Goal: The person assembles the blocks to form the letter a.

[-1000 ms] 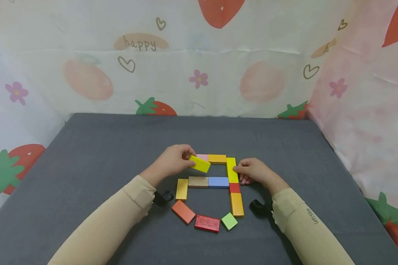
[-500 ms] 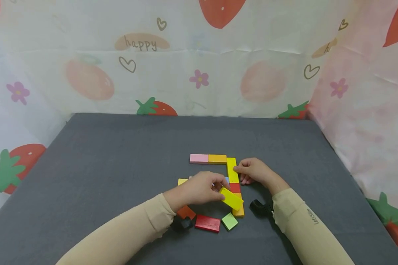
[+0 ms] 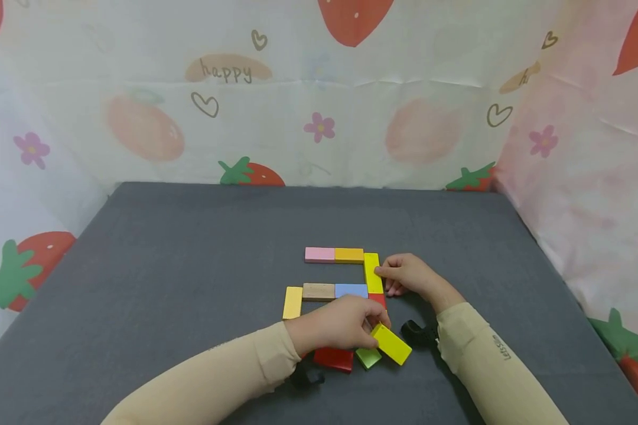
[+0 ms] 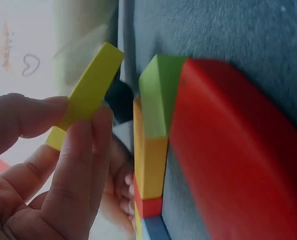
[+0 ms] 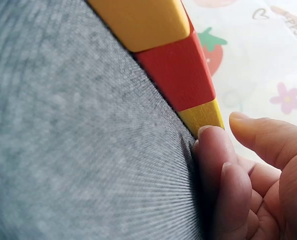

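My left hand (image 3: 340, 321) pinches a yellow block (image 3: 391, 344) between thumb and fingers, tilted in front of the right-hand column of blocks. In the left wrist view that block stands raised off the cloth, beside the green block (image 4: 161, 95). My right hand (image 3: 409, 274) rests at the outer side of another yellow block (image 3: 373, 273), fingertips against it and thumb close to its top edge. A small red block (image 5: 178, 70) adjoins that one, followed by an orange block (image 5: 143, 22), which the left hand mostly covers in the head view.
Pink (image 3: 319, 255) and orange (image 3: 348, 255) blocks form the back row. A wooden block (image 3: 319, 291) and a blue block (image 3: 351, 290) make a middle row, with a pale yellow block (image 3: 292, 303) at its left. A red block (image 3: 333, 359) lies in front on the grey cloth (image 3: 191, 254).
My left hand has carried its yellow block from the back-left corner by the pink block, across the middle row, to the front right near the green block. My right hand has stayed in place.
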A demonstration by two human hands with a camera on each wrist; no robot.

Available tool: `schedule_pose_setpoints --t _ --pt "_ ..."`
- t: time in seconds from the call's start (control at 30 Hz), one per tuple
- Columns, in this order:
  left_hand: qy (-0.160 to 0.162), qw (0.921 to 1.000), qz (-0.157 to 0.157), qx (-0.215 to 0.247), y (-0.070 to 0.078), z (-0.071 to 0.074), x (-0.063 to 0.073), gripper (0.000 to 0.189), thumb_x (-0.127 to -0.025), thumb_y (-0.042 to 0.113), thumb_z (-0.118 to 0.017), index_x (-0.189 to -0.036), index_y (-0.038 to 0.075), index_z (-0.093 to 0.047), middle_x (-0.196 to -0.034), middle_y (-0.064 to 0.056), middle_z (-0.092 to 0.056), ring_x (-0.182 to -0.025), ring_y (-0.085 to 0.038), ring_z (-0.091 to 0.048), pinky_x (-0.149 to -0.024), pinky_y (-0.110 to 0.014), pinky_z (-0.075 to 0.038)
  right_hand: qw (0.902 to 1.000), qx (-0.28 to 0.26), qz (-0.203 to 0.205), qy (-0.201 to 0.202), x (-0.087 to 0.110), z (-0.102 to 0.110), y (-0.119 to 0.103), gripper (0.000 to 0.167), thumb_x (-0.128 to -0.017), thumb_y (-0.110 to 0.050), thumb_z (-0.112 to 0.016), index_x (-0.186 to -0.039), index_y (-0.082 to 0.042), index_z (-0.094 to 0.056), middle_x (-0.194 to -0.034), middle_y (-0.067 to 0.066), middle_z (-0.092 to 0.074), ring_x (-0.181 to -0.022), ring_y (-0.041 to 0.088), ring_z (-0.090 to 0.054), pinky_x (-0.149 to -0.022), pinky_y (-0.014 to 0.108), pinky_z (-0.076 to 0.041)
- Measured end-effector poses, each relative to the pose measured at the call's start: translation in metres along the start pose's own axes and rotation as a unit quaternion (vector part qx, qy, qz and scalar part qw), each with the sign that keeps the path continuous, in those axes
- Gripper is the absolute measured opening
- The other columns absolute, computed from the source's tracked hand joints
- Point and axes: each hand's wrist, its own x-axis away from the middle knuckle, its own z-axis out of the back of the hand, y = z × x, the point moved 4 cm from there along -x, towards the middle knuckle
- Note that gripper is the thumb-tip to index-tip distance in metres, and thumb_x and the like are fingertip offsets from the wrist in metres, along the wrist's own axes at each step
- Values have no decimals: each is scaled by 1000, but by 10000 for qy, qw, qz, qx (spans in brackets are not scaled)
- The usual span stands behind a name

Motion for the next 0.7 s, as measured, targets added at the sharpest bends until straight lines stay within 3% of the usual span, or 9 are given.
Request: schedule_pose_setpoints --t 0.27,0.53,0.7 --pt "-380 9984 -75 -422 3 -13 -2 32 -83 11 -75 -114 19 -68 -89 10 -63 -76 -3 -53 -72 -14 -47 10000 65 -25 16 -1 -1 0 28 -95 -30 -63 -76 -9 -60 -60 1 -58 -53 11 -58 -54 22 -50" --pt "-295 9975 -112 -630 7 -12 -1 32 -83 14 -77 -113 18 -66 -87 9 -62 -75 -3 -53 -72 -13 -47 9999 75 -74 35 1 -1 -1 28 -95 -31 -63 -77 -9 -60 -60 1 -58 -53 11 -58 -55 22 -50" --pt "-248 9930 -268 -1122 9 -13 -3 30 -82 21 -79 -109 18 -67 -89 8 -62 -76 -3 -52 -71 -13 -45 10000 39 -35 55 1 0 -2 29 -94 -32 -63 -77 -9 -60 -60 1 -58 -54 12 -59 -55 22 -50"
